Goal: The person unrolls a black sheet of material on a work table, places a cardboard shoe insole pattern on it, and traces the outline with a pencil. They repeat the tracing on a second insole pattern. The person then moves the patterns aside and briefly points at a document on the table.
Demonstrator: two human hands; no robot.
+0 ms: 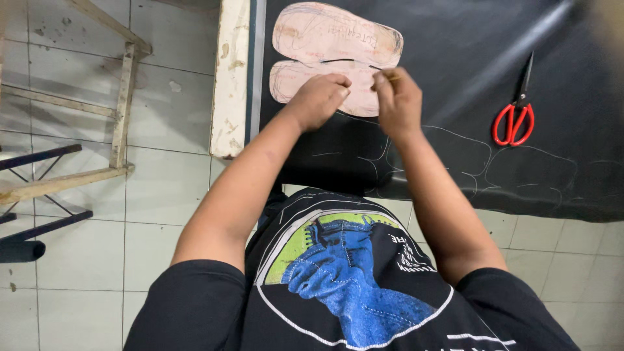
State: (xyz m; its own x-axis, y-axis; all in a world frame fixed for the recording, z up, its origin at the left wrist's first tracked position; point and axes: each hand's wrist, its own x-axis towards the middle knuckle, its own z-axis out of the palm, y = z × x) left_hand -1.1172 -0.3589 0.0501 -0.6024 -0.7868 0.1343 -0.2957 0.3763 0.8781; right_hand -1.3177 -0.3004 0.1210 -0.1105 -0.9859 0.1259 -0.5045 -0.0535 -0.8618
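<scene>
- Pale floor tiles (162, 188) fill the left and bottom of the frame, and a black sheet of leather-like material (455, 84) is spread across a worktable in the upper right, its near edge hanging just over the table's front.
- A pinkish-beige cardboard template shaped like two shoe soles side by side (331, 45) is laid flat on the sheet at the upper centre, apparently so that its edge can be traced.
- The left hand (318, 97) is pressed knuckles-up on the template's lower lobe, fingers curled under, seemingly to pin it in place.
- The right hand (398, 97) is closed in a pinch at the template's lower right edge; a thin tip shows above the fingers, but whether it is a pen or a marker cannot be told.
- Faint pale outlines (468, 156) are drawn on the sheet below and right of the hands.
- Red-handled scissors (517, 110) are left closed at the right, well apart from both hands.
- A worn white table edge (231, 78) and a wooden frame (120, 97) are seen at the upper left.
- The template's lower edge is hidden by the hands, and the table's far side is cut off.
</scene>
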